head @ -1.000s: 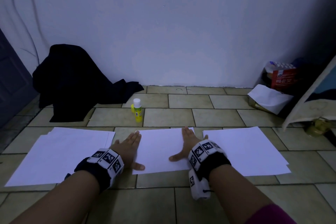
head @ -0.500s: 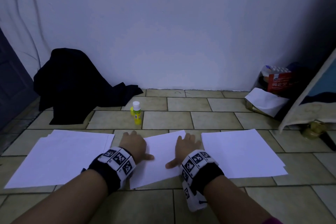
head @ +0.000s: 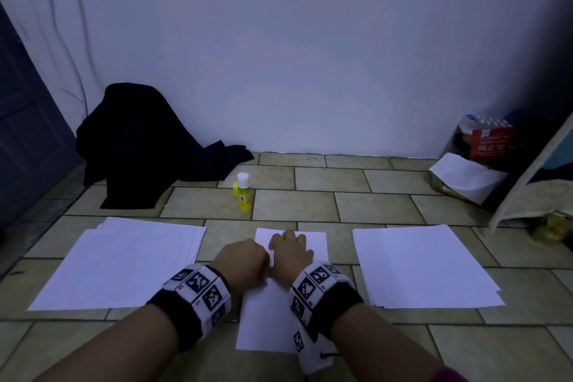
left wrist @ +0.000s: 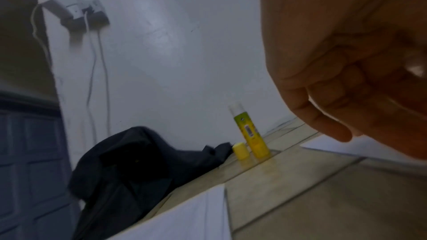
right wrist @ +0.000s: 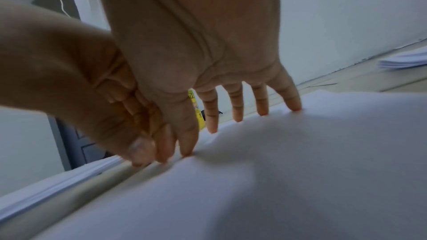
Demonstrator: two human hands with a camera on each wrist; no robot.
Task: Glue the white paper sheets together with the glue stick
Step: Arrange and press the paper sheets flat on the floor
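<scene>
A white middle sheet (head: 279,313) lies lengthwise on the tiled floor between two paper stacks. My right hand (head: 291,253) presses flat on its far half, fingers (right wrist: 238,105) straight and spread. My left hand (head: 246,259) is right beside it, fingers curled, with thumb and fingertip (right wrist: 141,151) pinching the sheet's left edge. The yellow glue stick (head: 244,194) stands uncapped on the floor just beyond the sheet, its yellow cap (left wrist: 240,151) beside it. Nothing touches the glue stick (left wrist: 251,134).
A stack of white paper (head: 124,260) lies to the left and another stack (head: 424,267) to the right. A dark cloth heap (head: 145,146) sits by the wall at the back left. Packages and a board (head: 483,158) crowd the right corner.
The middle sheet has turned from lying crosswise to lengthwise. Both hands moved together toward its centre, and the left hand went from flat to curled at the edge.
</scene>
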